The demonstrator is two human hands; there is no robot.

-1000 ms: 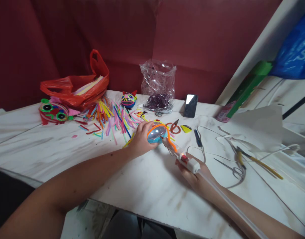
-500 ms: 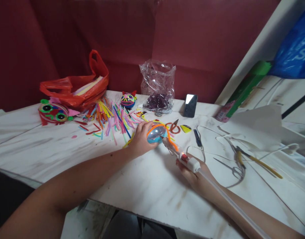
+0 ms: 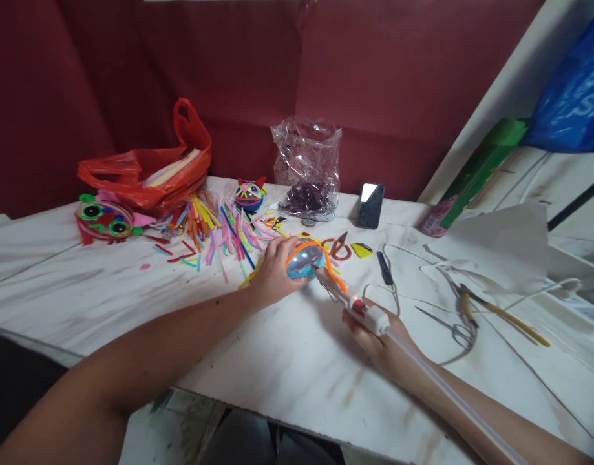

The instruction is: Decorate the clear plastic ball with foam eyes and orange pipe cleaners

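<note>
My left hand (image 3: 276, 272) is wrapped round the left side of a clear plastic ball (image 3: 304, 259) with blue strips at its lower part. An orange fuzzy strip (image 3: 331, 263) runs over the ball's top and trails down to the right. My right hand (image 3: 374, 332) is closed on a white glue gun (image 3: 369, 314), whose nozzle points at the ball's lower right side. A clear glue stick (image 3: 446, 387) sticks out of the gun's back end, over my right forearm.
Behind the ball lie orange-handled scissors (image 3: 339, 248), fuzzy strips (image 3: 236, 236) and a phone (image 3: 371, 206). Decorated balls (image 3: 105, 219) and a red bag (image 3: 146, 177) stand left. Pliers (image 3: 505, 314), small scissors (image 3: 459, 332) and cables lie right.
</note>
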